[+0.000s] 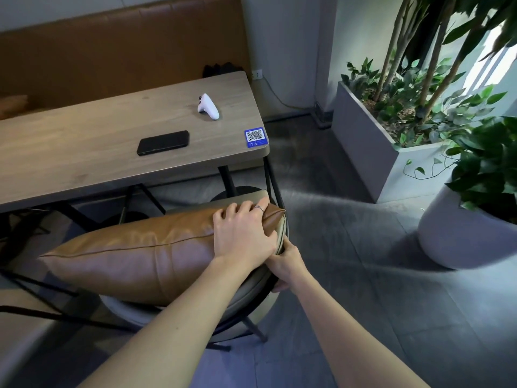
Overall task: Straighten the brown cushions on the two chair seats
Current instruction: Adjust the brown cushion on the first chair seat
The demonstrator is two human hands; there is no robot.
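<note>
Your left hand (242,233) lies palm-down on the right end of the brown cushion (134,256), fingers spread and curled over its top edge near the pointed corner; a ring shows on one finger. The hand presses on the leather rather than closing around it. Your right hand (285,266) sits just below and to the right of the left, its fingers wrapped around the padded rim of the chair (251,287), with the thumb side partly hidden under your left wrist. The cushion stands on its long edge across the chair seat, its seam running left to right and its left corner reaching past the seat over the floor. The chair is tucked close to the near right corner of the wooden table (84,152), whose black legs stand just beyond the cushion. On the table top a black phone (163,142) lies flat near the middle, a white controller (208,106) rests farther back and to the right, and a blue code sticker (256,138) is fixed at the near right corner. A brown bench back (112,51) runs along the wall behind the table. To the right, a grey rectangular planter (363,141) holds leafy plants, and a round white pot (458,233) stands nearer on the grey tiled floor (349,275). Only one chair and one cushion are in view.
</note>
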